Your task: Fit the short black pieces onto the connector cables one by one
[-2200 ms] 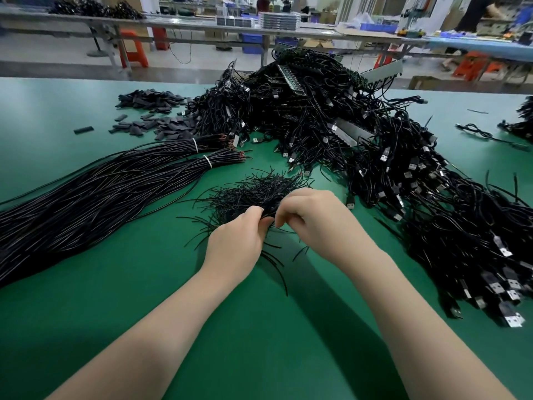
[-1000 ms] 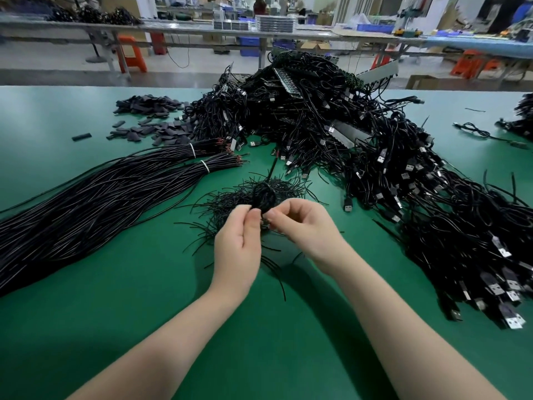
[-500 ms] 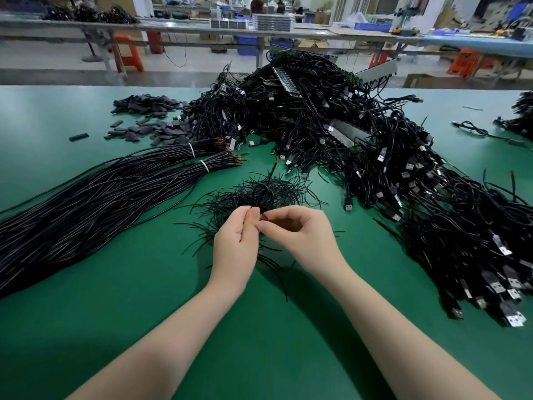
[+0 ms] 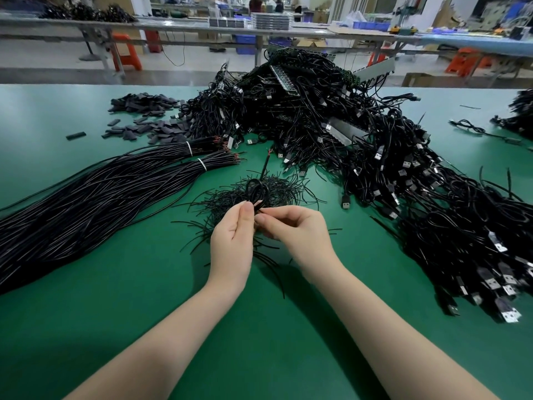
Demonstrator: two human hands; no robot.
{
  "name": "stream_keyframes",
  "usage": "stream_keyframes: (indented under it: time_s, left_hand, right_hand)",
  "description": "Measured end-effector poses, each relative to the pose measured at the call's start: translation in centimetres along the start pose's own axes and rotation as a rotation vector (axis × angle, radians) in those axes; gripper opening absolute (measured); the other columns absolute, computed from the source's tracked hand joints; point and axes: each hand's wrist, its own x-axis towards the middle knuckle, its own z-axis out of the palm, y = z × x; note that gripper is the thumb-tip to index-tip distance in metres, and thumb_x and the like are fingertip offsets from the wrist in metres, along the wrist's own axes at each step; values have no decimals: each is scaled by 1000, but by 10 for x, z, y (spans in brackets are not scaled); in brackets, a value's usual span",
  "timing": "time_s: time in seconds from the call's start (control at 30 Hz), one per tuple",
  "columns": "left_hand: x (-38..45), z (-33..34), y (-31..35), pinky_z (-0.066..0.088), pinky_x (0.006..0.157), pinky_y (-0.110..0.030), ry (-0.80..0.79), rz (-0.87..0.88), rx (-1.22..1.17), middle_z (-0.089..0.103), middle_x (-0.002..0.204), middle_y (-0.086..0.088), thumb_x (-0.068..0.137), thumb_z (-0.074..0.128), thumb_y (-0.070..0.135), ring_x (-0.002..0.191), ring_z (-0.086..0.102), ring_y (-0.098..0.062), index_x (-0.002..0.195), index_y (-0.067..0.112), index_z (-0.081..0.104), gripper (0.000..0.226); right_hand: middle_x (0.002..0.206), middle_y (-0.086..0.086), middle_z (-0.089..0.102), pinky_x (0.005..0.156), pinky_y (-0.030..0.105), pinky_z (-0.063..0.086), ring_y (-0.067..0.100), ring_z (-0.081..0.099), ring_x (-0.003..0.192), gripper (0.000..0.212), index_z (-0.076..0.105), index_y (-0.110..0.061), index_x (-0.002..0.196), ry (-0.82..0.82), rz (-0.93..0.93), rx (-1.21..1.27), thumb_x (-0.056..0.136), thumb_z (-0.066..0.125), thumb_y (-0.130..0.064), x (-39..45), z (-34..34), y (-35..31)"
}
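Note:
My left hand [image 4: 235, 235] and my right hand [image 4: 297, 229] meet just above a loose heap of thin short black pieces [image 4: 230, 197] on the green table [image 4: 129, 284]. Together they pinch a coiled black cable [image 4: 256, 190]. Its loop rises above my fingertips and a free end with bared red tips [image 4: 269, 153] points away from me. My left thumb and forefinger pinch the base of the loop. My right fingers curl and pinch at the same spot; what lies between them is too small to make out.
A big tangle of black USB connector cables [image 4: 360, 157] fills the middle and right. Two tied bundles of long black wires [image 4: 101, 192] lie on the left. Flat black sleeve pieces [image 4: 150, 122] are scattered at the back left. Workbenches and orange stools stand beyond the table.
My hands have lifted off the heap of short pieces and brought up the coiled cable. My right fingers have drawn closer to my left thumb at the loop's base.

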Motion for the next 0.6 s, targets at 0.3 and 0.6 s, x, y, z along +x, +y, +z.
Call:
stream_keyframes:
  time_s: [0.3,0.6]
  left_hand:
    - [1,2,1,36,59,-13,-6,33,-36,48,60,21,105,40,28,59,41,2,68,34,54,41]
    - [-6,5,12,41,98,-56,12,-98,-64,56,105,5,102,43,36,100,50,-33,107,7,63,35]
  right_hand:
    - [73,1,71,66,20,50,6,60,60,3,76,-11,84,-31,140,260,82,75,-10,-3,6,2]
    - [76,-3,75,70,20,55,5,68,70,9,75,-23,78,77,10,-49,77,81,-16,-7,-1,-11]
